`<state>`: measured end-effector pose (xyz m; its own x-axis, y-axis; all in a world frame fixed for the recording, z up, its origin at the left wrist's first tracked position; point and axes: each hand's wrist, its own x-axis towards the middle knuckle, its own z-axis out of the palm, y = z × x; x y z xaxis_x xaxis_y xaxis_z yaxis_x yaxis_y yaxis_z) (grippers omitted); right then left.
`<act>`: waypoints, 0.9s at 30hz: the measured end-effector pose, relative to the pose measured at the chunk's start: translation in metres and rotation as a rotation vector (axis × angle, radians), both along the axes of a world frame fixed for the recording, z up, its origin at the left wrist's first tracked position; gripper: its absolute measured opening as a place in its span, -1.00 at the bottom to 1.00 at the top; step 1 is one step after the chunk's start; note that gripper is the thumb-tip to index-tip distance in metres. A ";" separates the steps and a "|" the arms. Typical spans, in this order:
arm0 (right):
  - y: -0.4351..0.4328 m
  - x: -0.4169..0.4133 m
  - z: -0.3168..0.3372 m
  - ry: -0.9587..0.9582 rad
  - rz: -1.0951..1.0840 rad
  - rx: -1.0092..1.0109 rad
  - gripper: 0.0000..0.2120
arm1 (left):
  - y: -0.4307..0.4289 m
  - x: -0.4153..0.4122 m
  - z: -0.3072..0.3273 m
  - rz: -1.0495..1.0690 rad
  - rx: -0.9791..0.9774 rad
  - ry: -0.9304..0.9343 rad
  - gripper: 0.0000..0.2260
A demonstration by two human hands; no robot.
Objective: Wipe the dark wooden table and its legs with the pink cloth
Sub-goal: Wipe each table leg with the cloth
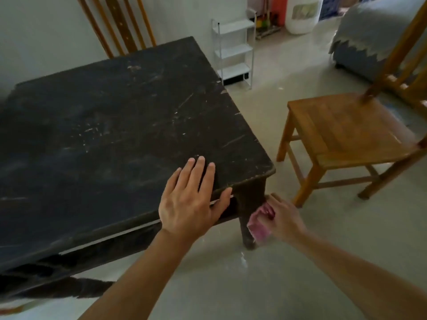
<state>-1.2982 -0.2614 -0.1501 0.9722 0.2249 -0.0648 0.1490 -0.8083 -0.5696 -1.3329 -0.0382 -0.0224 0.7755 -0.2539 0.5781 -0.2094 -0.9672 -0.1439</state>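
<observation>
The dark wooden table (120, 121) fills the left and centre, its top scratched and dusty. My left hand (191, 199) lies flat on the table's near right corner, fingers spread, thumb over the edge. Below that corner, the near right leg (245, 229) drops to the floor. My right hand (282, 218) is closed around the crumpled pink cloth (257, 227) and presses it against the right side of that leg, about halfway down. Part of the cloth is hidden inside my fist.
A light wooden chair (346, 137) stands on the floor just right of the table corner. Another chair back (120, 24) leans behind the table. A white shelf rack (233, 51) and a grey covered sofa (369, 35) stand further back. White smears mark the floor (243, 259).
</observation>
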 end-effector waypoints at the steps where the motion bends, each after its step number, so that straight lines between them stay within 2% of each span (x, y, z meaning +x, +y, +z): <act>1: 0.002 0.001 -0.015 -0.105 0.015 0.073 -0.75 | 0.002 0.003 -0.005 -0.012 0.019 -0.092 -0.54; 5: 0.007 0.013 -0.059 -0.490 0.130 0.377 -0.85 | 0.007 0.014 -0.021 -0.034 0.049 -0.430 -0.61; 7: 0.011 0.021 -0.074 -0.605 0.167 0.479 -0.97 | 0.010 0.021 -0.030 -0.034 0.059 -0.571 -0.62; 10: 0.020 0.028 -0.094 -0.712 0.124 0.525 -0.94 | 0.015 0.027 -0.040 -0.036 0.087 -0.672 -0.62; 13: 0.030 0.033 -0.103 -0.675 0.097 0.511 -0.91 | 0.023 0.031 -0.043 -0.043 0.108 -0.653 -0.62; 18: 0.050 0.043 -0.091 -0.572 0.118 0.406 -0.69 | 0.046 0.042 -0.038 0.045 0.113 -0.598 -0.59; 22: 0.067 0.051 -0.086 -0.526 0.111 0.388 -0.73 | 0.056 0.052 -0.039 0.122 0.079 -0.583 -0.57; 25: 0.052 0.056 -0.079 -0.361 0.199 0.379 -0.63 | 0.054 0.052 -0.039 0.156 0.033 -0.535 -0.53; 27: 0.033 0.059 -0.070 -0.300 0.139 0.416 -0.55 | 0.044 0.053 -0.042 0.152 0.030 -0.525 -0.55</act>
